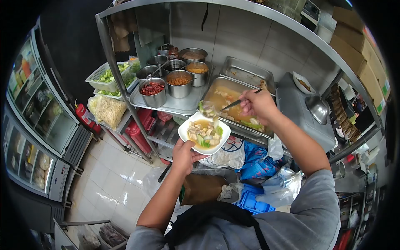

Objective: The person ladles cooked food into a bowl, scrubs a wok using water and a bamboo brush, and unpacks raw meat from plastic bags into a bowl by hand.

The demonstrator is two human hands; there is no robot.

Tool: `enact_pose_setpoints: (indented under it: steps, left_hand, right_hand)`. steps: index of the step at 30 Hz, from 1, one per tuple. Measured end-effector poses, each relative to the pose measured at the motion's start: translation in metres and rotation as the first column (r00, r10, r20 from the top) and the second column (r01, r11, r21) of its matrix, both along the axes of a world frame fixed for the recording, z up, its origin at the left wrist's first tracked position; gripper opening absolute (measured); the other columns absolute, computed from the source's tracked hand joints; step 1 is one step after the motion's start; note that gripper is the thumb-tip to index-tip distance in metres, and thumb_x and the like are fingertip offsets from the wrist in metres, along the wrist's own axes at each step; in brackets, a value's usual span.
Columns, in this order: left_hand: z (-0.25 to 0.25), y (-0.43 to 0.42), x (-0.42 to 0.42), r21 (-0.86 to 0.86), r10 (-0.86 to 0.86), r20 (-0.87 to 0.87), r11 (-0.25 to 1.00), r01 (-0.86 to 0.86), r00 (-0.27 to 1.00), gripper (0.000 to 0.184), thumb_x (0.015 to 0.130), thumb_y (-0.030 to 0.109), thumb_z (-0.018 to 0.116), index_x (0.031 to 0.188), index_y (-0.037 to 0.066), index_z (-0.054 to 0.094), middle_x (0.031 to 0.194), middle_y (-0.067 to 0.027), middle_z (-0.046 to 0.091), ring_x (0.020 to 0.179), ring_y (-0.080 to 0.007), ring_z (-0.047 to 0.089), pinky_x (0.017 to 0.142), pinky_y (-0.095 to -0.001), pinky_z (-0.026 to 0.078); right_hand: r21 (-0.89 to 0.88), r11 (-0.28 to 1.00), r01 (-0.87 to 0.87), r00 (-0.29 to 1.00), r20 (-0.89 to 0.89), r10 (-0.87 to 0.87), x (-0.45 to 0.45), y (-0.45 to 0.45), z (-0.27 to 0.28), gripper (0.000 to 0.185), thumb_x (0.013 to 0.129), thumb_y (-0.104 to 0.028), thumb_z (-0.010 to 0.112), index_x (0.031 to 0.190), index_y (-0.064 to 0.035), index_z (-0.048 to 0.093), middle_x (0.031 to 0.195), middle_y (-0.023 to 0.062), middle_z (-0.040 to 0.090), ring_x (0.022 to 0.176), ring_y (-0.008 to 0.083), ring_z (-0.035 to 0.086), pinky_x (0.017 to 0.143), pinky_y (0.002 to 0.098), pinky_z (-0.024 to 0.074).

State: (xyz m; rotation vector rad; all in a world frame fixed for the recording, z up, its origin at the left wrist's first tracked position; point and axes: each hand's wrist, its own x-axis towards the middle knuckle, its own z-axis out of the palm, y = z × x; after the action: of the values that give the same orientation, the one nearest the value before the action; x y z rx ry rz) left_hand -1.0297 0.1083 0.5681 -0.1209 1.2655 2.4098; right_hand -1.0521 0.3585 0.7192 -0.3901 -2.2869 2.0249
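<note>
My left hand grips the near left edge of a white squarish bowl. Broth with pale chunks and green vegetable pieces lies in the bowl. Closed around the dark handle of a serving spoon is my right hand. The spoon's head, loaded with similar food, hangs over the bowl's far rim, and some liquid seems to run down from it. Behind the bowl, partly hidden by my right hand, a rectangular metal pan holds more of the soup.
Several metal pots of condiments stand on the steel shelf, left of the pan. Another metal tray lies behind it. A curved steel rail crosses overhead. Plastic bags and a blue container sit below.
</note>
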Motion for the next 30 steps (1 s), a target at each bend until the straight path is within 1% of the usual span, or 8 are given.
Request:
enact_pose_setpoints:
  steps: [5, 7, 11, 13, 20, 23, 25, 30]
  left_hand:
    - [0.006, 0.000, 0.001, 0.005, 0.016, 0.020, 1.000, -0.016, 1.000, 0.042, 0.086, 0.010, 0.046, 0.127, 0.001, 0.043, 0.111, -0.0187, 0.061, 0.081, -0.0292, 0.070, 0.063, -0.0377, 0.062]
    - [0.007, 0.000, -0.001, -0.004, 0.019, 0.016, 1.000, -0.019, 1.000, 0.041, 0.087, 0.010, 0.046, 0.127, 0.001, 0.044, 0.110, -0.0188, 0.062, 0.081, -0.0295, 0.070, 0.062, -0.0377, 0.062]
    - [-0.001, 0.000, -0.008, -0.004, 0.025, 0.012, 1.000, -0.025, 1.000, 0.041, 0.087, 0.009, 0.046, 0.126, -0.001, 0.044, 0.110, -0.0196, 0.061, 0.083, -0.0307, 0.070, 0.063, -0.0393, 0.062]
    - [-0.004, 0.001, -0.010, -0.005, 0.028, 0.010, 1.000, -0.028, 1.000, 0.041, 0.086, 0.009, 0.046, 0.126, -0.001, 0.043, 0.111, -0.0199, 0.061, 0.084, -0.0311, 0.070, 0.063, -0.0397, 0.062]
    - [-0.004, 0.001, -0.013, -0.035, 0.077, 0.002, 0.996, -0.077, 0.997, 0.040, 0.086, 0.010, 0.046, 0.125, 0.000, 0.043, 0.112, -0.0197, 0.061, 0.087, -0.0310, 0.069, 0.063, -0.0397, 0.062]
    - [-0.003, 0.003, -0.011, -0.033, 0.087, 0.010, 0.996, -0.087, 0.996, 0.039, 0.086, 0.010, 0.047, 0.123, 0.001, 0.045, 0.108, -0.0189, 0.062, 0.082, -0.0298, 0.070, 0.061, -0.0378, 0.062]
    - [-0.002, 0.003, -0.010, -0.023, 0.101, 0.025, 0.995, -0.100, 0.995, 0.038, 0.085, 0.009, 0.048, 0.122, 0.001, 0.048, 0.104, -0.0182, 0.063, 0.078, -0.0288, 0.071, 0.059, -0.0360, 0.063]
    - [0.001, 0.003, -0.008, 0.014, 0.087, 0.026, 0.996, -0.087, 0.996, 0.037, 0.086, 0.010, 0.048, 0.122, 0.001, 0.047, 0.104, -0.0184, 0.063, 0.077, -0.0283, 0.071, 0.059, -0.0354, 0.063]
  right_hand:
    - [0.469, 0.855, -0.222, 0.947, -0.107, 0.304, 0.035, -0.023, -0.019, 0.024, 0.096, -0.017, 0.055, 0.096, 0.0045, 0.065, 0.078, 0.0089, 0.065, 0.058, 0.0144, 0.062, 0.059, 0.0303, 0.0536]
    - [0.848, 0.528, 0.038, 0.576, -0.451, 0.682, 0.036, -0.017, -0.025, 0.028, 0.096, -0.021, 0.057, 0.097, 0.0060, 0.065, 0.076, 0.0086, 0.066, 0.058, 0.0140, 0.064, 0.058, 0.0285, 0.0519]
    - [0.823, 0.554, 0.122, 0.724, -0.456, 0.518, 0.021, 0.004, -0.024, 0.027, 0.095, -0.020, 0.057, 0.099, 0.0057, 0.065, 0.077, 0.0115, 0.067, 0.057, 0.0131, 0.064, 0.061, 0.0321, 0.0548]
    - [0.517, 0.854, 0.054, 0.963, -0.253, 0.092, -0.004, 0.013, -0.027, 0.028, 0.095, -0.020, 0.056, 0.095, 0.0068, 0.064, 0.076, 0.0119, 0.067, 0.056, 0.0136, 0.064, 0.058, 0.0321, 0.0547]
    - [0.027, 0.990, 0.135, 0.989, -0.056, -0.134, -0.045, 0.040, -0.039, 0.028, 0.096, -0.021, 0.055, 0.089, 0.0040, 0.063, 0.068, 0.0072, 0.063, 0.052, 0.0139, 0.060, 0.053, 0.0299, 0.0524]
    - [0.475, 0.871, 0.125, 0.986, -0.157, -0.057, -0.053, 0.047, -0.043, 0.029, 0.095, -0.023, 0.055, 0.088, 0.0041, 0.064, 0.066, 0.0121, 0.065, 0.054, 0.0171, 0.063, 0.056, 0.0338, 0.0542]
    - [0.901, 0.327, 0.285, 0.905, -0.365, 0.218, -0.057, 0.046, -0.048, 0.033, 0.094, -0.025, 0.052, 0.088, 0.0038, 0.065, 0.073, 0.0231, 0.066, 0.068, 0.0367, 0.066, 0.068, 0.0434, 0.0548]
    - [0.885, 0.443, 0.142, 0.959, -0.234, 0.162, -0.054, 0.015, -0.051, 0.033, 0.094, -0.027, 0.052, 0.091, 0.0026, 0.066, 0.078, 0.0244, 0.066, 0.070, 0.0402, 0.065, 0.073, 0.0447, 0.0537]
